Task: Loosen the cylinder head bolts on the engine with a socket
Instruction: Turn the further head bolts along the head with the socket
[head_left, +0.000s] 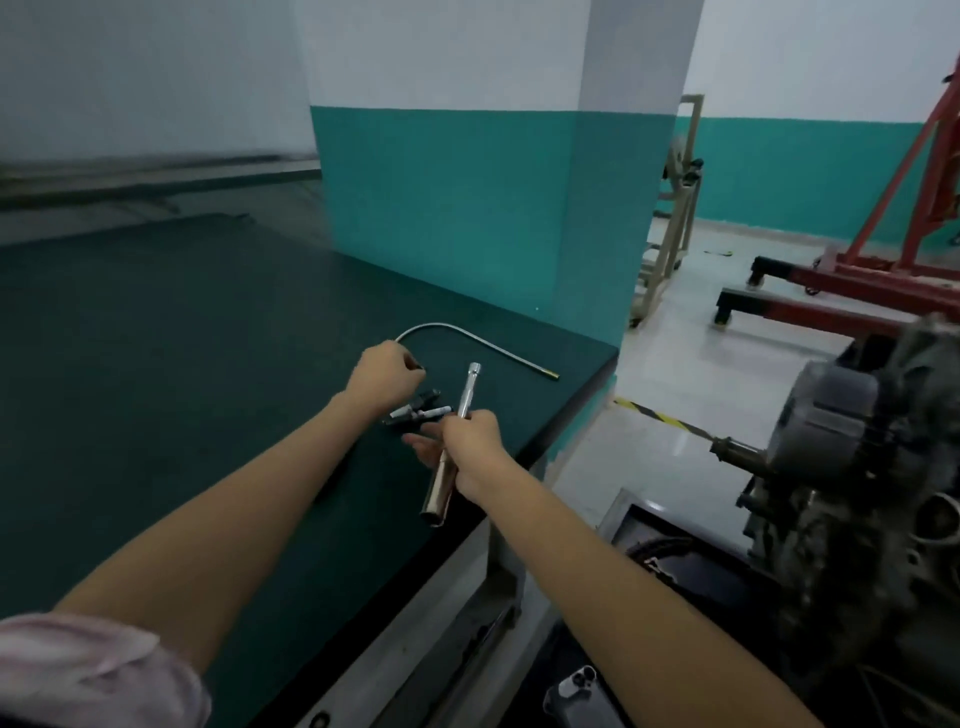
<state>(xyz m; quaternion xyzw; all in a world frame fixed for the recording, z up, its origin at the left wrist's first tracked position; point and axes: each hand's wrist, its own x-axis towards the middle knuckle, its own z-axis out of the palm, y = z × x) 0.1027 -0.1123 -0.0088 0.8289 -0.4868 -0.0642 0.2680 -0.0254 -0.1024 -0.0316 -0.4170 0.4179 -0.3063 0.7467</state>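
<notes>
My right hand (475, 449) grips a long silver socket extension bar (465, 395) by its middle, above the dark green workbench (156, 338); the bar's wide end points toward me. My left hand (383, 376) has its fingers curled over one end of a bent flexible metal shaft (467, 332) that lies on the bench; whether it grips the shaft is hidden. Several small bolts or socket pieces (418, 410) lie on the bench between my hands. The engine (862, 467) stands at the right, off the bench's edge.
A teal pillar (467, 208) rises behind the bench. A red engine hoist (883, 260) and a beige frame trolley (670, 218) stand on the pale floor at the right. A yellow-and-black stripe (660, 415) marks the floor beside the bench.
</notes>
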